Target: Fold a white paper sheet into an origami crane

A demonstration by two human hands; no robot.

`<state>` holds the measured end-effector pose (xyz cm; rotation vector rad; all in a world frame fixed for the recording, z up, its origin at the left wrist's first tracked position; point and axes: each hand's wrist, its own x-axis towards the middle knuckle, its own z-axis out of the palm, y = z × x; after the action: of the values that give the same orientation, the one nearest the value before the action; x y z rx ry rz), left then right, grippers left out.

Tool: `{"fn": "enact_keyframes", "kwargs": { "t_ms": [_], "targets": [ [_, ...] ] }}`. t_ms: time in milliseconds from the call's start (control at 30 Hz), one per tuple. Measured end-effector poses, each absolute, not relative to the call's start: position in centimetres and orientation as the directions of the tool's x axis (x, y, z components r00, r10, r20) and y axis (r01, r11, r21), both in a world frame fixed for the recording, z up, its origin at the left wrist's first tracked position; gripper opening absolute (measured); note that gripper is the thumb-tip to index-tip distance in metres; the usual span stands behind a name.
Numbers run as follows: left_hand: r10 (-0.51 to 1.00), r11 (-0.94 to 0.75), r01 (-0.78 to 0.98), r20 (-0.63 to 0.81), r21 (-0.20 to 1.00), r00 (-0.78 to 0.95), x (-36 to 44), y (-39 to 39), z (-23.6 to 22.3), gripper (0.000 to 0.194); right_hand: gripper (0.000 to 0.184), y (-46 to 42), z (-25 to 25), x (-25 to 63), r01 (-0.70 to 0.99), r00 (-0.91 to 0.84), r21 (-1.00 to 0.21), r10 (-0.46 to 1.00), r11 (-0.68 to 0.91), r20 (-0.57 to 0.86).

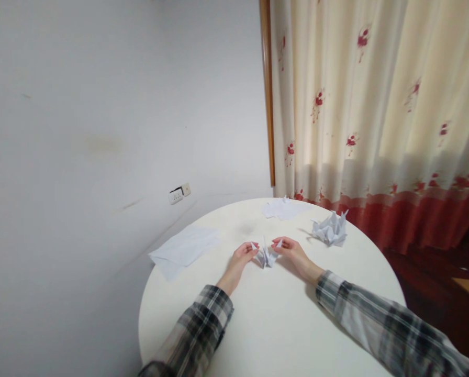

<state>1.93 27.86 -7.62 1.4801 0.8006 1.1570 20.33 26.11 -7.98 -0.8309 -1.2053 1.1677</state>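
A white folded paper crane (265, 258) stands between my hands, low over the middle of the round table. My left hand (242, 259) pinches the tip of its left wing between thumb and fingers. On the other side, my right hand (293, 252) pinches the right wing tip in the same way. The wings spread outward, and a thin point rises from the crane's middle. Whether its base touches the tabletop I cannot tell.
White paper sheets (185, 246) lie at the table's left edge. Several folded paper cranes (331, 229) are heaped at the right. More white paper (281, 209) lies at the back of the white table (274, 324). A wall socket (175, 197) and a flowered curtain (336, 120) are beyond.
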Motion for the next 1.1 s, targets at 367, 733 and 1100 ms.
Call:
{"fn": "enact_keyframes", "kwargs": {
  "t_ms": [367,733,1100],
  "targets": [
    [0.929,-0.21,-0.053,0.216,0.976,0.302,1.9,27.6,-7.4,0.028,0.029,26.6,-8.2,20.4,-0.167,0.044,-0.934,0.949,0.316,0.313],
    [0.909,-0.196,-0.118,0.226,0.973,0.351,2.9,26.7,-6.6,0.034,0.009,26.2,-7.1,21.2,0.295,0.122,-0.707,0.708,0.643,0.695],
    [0.944,-0.223,-0.135,0.248,0.965,0.217,3.5,26.5,-6.5,0.023,0.008,25.3,-6.1,20.8,0.646,-0.146,-0.314,0.516,0.696,0.844]
  ]
}}
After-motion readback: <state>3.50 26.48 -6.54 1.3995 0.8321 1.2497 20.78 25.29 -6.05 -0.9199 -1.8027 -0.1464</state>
